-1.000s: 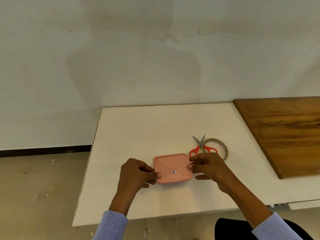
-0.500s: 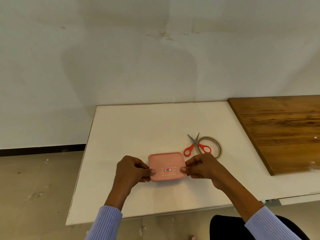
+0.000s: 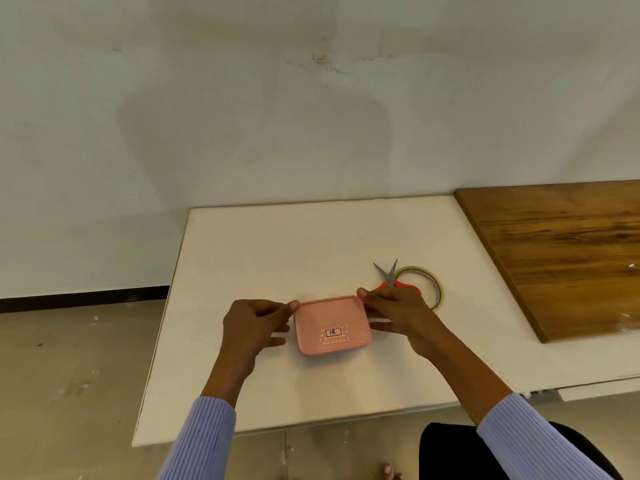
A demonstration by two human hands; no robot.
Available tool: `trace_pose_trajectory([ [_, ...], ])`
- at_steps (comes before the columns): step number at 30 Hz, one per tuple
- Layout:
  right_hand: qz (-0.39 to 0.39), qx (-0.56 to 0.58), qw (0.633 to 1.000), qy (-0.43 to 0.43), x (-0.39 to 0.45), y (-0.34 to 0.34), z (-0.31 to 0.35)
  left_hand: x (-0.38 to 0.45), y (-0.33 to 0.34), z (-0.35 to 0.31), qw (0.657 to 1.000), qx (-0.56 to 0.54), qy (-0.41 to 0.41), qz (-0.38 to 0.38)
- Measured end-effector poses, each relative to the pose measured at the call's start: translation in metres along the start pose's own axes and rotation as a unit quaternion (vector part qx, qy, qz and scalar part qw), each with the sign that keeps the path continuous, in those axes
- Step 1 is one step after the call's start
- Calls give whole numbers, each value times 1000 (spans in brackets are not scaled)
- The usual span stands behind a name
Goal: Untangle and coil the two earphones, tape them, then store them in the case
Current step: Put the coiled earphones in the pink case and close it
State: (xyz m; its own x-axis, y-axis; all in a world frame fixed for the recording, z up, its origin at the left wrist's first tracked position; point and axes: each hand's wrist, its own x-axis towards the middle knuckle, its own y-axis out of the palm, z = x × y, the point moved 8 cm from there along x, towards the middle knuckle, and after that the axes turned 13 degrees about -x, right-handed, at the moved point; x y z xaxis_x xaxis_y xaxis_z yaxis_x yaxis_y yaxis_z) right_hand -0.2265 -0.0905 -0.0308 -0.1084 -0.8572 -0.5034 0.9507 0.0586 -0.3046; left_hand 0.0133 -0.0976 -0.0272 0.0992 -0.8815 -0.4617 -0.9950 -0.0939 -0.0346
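Observation:
A pink square case with a small red-framed label lies near the front of the white table, lid on. My left hand grips its left side, fingertips at the far left corner. My right hand holds its right side, thumb on the far right corner. The far edge of the case looks slightly raised. Red-handled scissors lie just behind my right hand, across a roll of clear tape. No earphones are visible.
A brown wooden board covers the table's right part. A white wall stands right behind the table. The table's left edge drops to a concrete floor. My dark-clothed knee shows below the front edge.
Both hands have slid from the near corners of the case to its far corners. The case stays in about the same spot on the table.

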Motion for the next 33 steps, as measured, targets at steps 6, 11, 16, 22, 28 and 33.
trace_pose_trajectory([
  [6, 21, 42, 998, 35, 1, 9, -4, 5, 9, 7, 999, -46, -10, 10],
  [11, 20, 49, 997, 47, 1, 10, -5, 9, 8, 5, 999, -7, 38, -17],
  [16, 14, 49, 998, 40, 3, 9, -4, 9, 8, 4, 998, 2, 50, -25],
  [22, -25, 15, 999, -24, -6, 0, -2, 5, 7, -4, 997, 17, 76, -20],
  [28, 20, -80, 997, 0, -18, -2, -15, 1, 6, -7, 991, 93, 90, 24],
  [33, 20, -80, 996, 24, -18, 3, -15, 0, 9, -7, 984, 148, 93, 39],
])
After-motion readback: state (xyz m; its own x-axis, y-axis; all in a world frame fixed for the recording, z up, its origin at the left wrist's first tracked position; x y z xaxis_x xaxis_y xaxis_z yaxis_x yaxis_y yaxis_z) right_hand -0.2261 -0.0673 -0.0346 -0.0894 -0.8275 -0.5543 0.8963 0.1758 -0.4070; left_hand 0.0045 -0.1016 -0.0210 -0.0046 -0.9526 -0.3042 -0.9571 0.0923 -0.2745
